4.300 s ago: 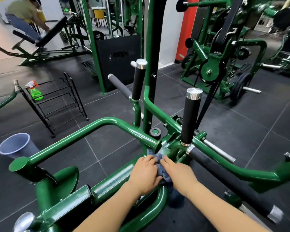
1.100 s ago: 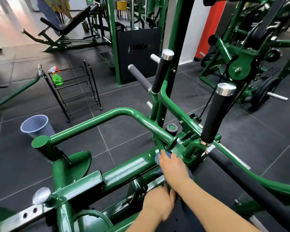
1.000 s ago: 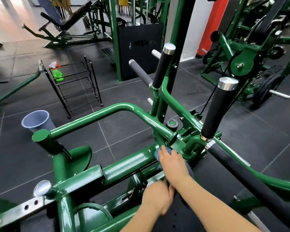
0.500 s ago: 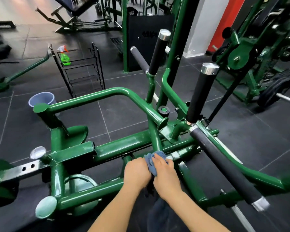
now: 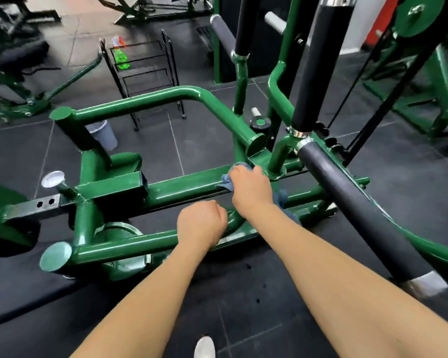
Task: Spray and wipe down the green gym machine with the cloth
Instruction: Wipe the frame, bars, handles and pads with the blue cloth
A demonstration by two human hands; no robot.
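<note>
Both hands on it: right hand (image 5: 251, 188) presses cloth (image 5: 226, 181) onto the green frame (image 5: 181, 188) to wipe; left hand (image 5: 202, 226) fisted, grip empty, probably bracing.

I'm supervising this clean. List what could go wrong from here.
1. The right hand presses the cloth beside the welded joint; fingers could snag there.
2. The cloth's loose tail hangs behind the wrist and may catch on the frame.
3. The spray bottle sits on the far rack, so wiping may go dry.
</note>
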